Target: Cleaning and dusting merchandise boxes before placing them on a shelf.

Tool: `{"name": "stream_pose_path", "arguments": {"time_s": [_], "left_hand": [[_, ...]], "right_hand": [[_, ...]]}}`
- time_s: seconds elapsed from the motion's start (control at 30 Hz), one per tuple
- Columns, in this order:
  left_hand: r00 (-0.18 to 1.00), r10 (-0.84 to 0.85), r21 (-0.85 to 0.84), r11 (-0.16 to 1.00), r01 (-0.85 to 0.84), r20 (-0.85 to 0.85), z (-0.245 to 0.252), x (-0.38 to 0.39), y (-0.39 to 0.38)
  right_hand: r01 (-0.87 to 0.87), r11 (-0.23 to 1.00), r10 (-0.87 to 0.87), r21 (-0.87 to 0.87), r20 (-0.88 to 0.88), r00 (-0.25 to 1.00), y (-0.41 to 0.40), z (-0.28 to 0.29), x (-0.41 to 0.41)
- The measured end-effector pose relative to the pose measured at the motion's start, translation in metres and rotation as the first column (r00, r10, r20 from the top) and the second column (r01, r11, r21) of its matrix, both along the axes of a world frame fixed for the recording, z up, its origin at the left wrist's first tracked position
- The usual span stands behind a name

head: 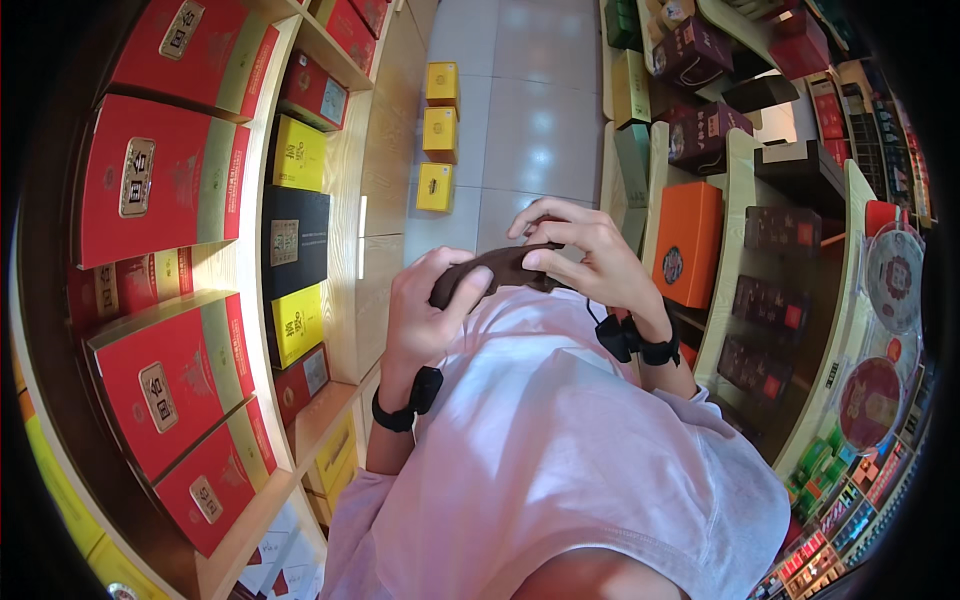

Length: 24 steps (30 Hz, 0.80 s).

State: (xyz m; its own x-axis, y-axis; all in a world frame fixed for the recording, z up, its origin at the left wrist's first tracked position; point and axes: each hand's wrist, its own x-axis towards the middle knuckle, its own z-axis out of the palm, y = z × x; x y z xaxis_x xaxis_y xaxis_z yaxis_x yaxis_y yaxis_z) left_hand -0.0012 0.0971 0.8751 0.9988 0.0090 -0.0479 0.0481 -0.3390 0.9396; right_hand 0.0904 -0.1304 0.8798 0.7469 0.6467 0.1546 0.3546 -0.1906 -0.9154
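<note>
A dark brown cloth [495, 270], folded or bunched, is held in front of my chest. My left hand [427, 300] grips its left end, with the thumb laid over the top. At the other end, my right hand [581, 240] pinches the cloth by its edge between thumb and fingers; the index finger is bent and raised. A black strap with a small box [409, 401] is around my left wrist. Another black strap with a box [634, 339] is around my right wrist. The underside of the cloth is hidden.
Wooden shelves [255, 225] on the left carry red gift boxes [161, 180], yellow boxes [298, 154] and a black box [296, 240]. Three yellow boxes [435, 187] stand on the tiled floor [532, 112]. Right-hand shelves hold an orange box [686, 244] and dark boxes [780, 232].
</note>
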Motion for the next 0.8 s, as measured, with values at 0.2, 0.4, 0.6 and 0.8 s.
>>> {"name": "stream_pose_path", "arguments": {"time_s": [0.2,0.4,0.6,0.8], "left_hand": [[0.999,-0.048,0.101,0.994,0.047,0.002,0.006,-0.001,0.006],[0.997,-0.039,0.335,0.94,0.06,-0.071,0.002,-0.007,0.014],[0.974,0.053,0.236,0.966,-0.106,0.219,0.006,-0.011,0.015],[0.978,-0.05,0.066,0.997,0.038,0.201,-0.005,-0.017,0.014]], "right_hand": [[0.004,1.0,0.003,0.031,-0.218,0.976,0.01,0.015,-0.002],[0.029,0.999,-0.009,0.038,-0.454,0.891,0.016,0.004,-0.003],[-0.102,0.992,0.123,0.076,-0.787,0.605,0.028,-0.023,0.005],[-0.507,0.846,0.509,0.164,-0.531,0.678,0.042,-0.058,-0.008]]}}
